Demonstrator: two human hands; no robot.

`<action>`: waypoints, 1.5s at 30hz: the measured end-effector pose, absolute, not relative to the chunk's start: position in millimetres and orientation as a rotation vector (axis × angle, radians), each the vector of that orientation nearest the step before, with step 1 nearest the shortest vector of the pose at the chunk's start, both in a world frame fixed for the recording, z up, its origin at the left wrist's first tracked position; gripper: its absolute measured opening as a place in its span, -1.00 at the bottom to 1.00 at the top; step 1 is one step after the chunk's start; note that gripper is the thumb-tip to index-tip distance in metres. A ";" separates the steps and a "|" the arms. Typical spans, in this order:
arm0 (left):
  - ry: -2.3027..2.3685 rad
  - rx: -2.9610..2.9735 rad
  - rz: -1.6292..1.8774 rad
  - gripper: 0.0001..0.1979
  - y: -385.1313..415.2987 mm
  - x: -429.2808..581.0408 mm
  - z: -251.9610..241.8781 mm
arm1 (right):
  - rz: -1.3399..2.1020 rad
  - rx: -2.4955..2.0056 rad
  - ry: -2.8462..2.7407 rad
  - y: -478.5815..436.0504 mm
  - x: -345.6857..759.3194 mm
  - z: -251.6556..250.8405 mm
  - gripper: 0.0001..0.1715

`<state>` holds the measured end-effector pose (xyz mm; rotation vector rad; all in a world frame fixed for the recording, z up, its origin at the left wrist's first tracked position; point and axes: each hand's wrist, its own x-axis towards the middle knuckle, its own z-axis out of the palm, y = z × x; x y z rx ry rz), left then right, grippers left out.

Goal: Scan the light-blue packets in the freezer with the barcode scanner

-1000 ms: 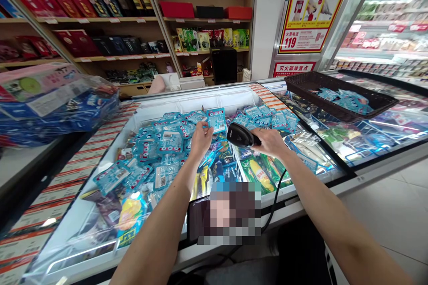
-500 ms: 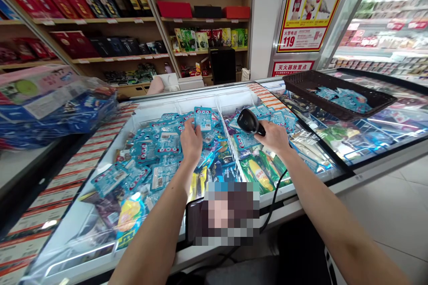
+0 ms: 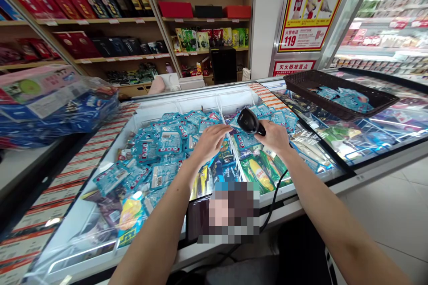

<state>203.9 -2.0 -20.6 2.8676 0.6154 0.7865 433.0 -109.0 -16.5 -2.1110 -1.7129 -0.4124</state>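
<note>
My left hand [image 3: 211,141] is over the freezer's wire divider [image 3: 234,153], fingers stretched to the right, thumb apart, and I see nothing in it. Beneath and left of it lies a heap of small blue packets [image 3: 169,141] with printed barcodes. My right hand [image 3: 274,136] grips a black barcode scanner [image 3: 248,121], whose head points left toward my left hand. A black cable [image 3: 274,193] hangs from it down to the freezer's front edge. More blue packets [image 3: 284,118] lie behind the right hand, in the compartment right of the divider.
A dark brown basket [image 3: 301,93] with blue packets stands on the freezer at the right. Wrapped blue-and-pink packages [image 3: 50,107] sit at the left. A device with a blurred screen [image 3: 230,213] rests at the front edge. Stocked shelves [image 3: 117,20] stand behind.
My left hand has moved right and slightly down, away from the blue packet it held up, and its fingers have straightened. The right hand and scanner have stayed nearly still.
</note>
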 end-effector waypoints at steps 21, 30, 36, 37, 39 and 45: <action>0.815 2.917 0.548 -0.40 -14.3 209.5 -22.0 | -0.426 -2.093 -1.737 -108.0 429.8 -18.0 -0.62; 0.719 2.754 0.475 -0.38 -8.2 204.3 -19.5 | -0.455 -2.120 -1.628 -106.1 431.7 -20.8 -0.58; 0.771 2.541 0.584 -0.55 -4.4 197.5 -13.2 | -0.469 -2.120 -1.590 -105.9 432.8 -21.4 -0.59; 0.839 2.510 0.651 -0.58 -2.4 196.6 -13.9 | -0.473 -2.114 -1.593 -105.9 432.8 -21.4 -0.59; 0.979 2.464 0.802 -0.62 2.4 195.2 -16.8 | -0.473 -2.102 -1.609 -105.9 432.8 -21.3 -0.59; 1.151 2.360 1.081 -0.67 12.1 192.4 -28.7 | -0.412 -2.004 -1.789 -106.7 430.4 -21.5 -0.56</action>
